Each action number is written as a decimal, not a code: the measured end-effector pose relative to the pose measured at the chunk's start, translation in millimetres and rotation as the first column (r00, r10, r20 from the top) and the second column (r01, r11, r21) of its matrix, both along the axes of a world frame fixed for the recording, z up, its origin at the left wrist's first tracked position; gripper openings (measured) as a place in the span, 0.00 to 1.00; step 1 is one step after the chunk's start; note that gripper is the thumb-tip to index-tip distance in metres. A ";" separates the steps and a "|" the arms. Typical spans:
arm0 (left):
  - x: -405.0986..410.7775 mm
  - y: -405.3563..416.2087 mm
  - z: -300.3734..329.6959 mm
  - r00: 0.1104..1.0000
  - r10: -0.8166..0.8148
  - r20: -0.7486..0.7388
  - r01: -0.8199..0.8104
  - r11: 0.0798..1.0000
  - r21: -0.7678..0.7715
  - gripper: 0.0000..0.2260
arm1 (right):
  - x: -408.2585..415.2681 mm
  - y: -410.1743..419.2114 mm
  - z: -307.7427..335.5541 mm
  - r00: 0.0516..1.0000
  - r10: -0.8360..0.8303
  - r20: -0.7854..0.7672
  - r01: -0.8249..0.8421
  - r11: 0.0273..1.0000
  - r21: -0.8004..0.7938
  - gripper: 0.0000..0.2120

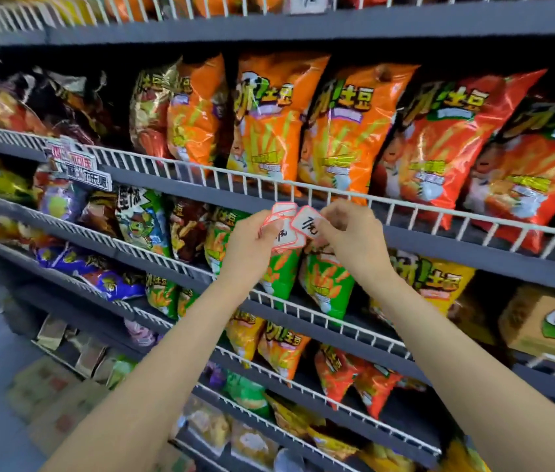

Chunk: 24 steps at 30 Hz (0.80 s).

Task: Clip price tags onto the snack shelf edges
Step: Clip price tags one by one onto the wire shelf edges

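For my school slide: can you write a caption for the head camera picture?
Left hand holds a bunch of price tags while the right hand pinches one tag below the white wire shelf edge.

orange snack bags (266, 120) above, green bags (327, 284) below, cardboard box (548, 321) right.

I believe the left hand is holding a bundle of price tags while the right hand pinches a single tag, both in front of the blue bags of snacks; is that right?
Not quite: the head view shows the bags directly behind the hands are green, not blue. The rest holds: the left hand holds a bundle of price tags, and the right hand pinches a single tag.
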State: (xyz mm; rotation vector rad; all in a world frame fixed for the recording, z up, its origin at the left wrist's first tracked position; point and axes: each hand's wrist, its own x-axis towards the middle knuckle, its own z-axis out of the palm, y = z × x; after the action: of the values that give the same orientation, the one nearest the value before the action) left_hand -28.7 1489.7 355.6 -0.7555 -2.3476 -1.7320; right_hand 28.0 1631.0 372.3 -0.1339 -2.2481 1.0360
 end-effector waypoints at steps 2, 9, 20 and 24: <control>-23.5 -12.3 1.6 1.000 -0.012 -0.005 0.012 1.000 0.012 0.14 | -24.4 -13.5 2.7 1.000 -0.006 0.012 0.005 1.000 0.017 0.04; -125.8 -73.6 -2.6 0.996 0.024 -0.084 -0.022 1.000 0.019 0.15 | -109.5 -73.9 -0.1 0.996 -0.084 -0.012 0.084 0.996 0.007 0.03; -230.5 -133.6 6.0 0.985 -0.104 -0.139 0.104 0.995 -0.009 0.16 | -194.2 -148.8 6.4 0.941 -0.330 -0.078 0.333 0.943 0.026 0.04; -234.6 -140.2 4.2 0.950 -0.181 -0.255 0.166 0.983 -0.082 0.19 | -199.4 -162.0 11.9 0.902 -0.403 -0.154 0.422 0.899 0.119 0.04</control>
State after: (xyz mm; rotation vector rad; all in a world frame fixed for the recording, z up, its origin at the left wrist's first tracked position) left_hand -263.2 1349.5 359.8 -1.1560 -2.2181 -1.5173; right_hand -171.3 1468.9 384.2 -0.4499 -2.0500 0.6267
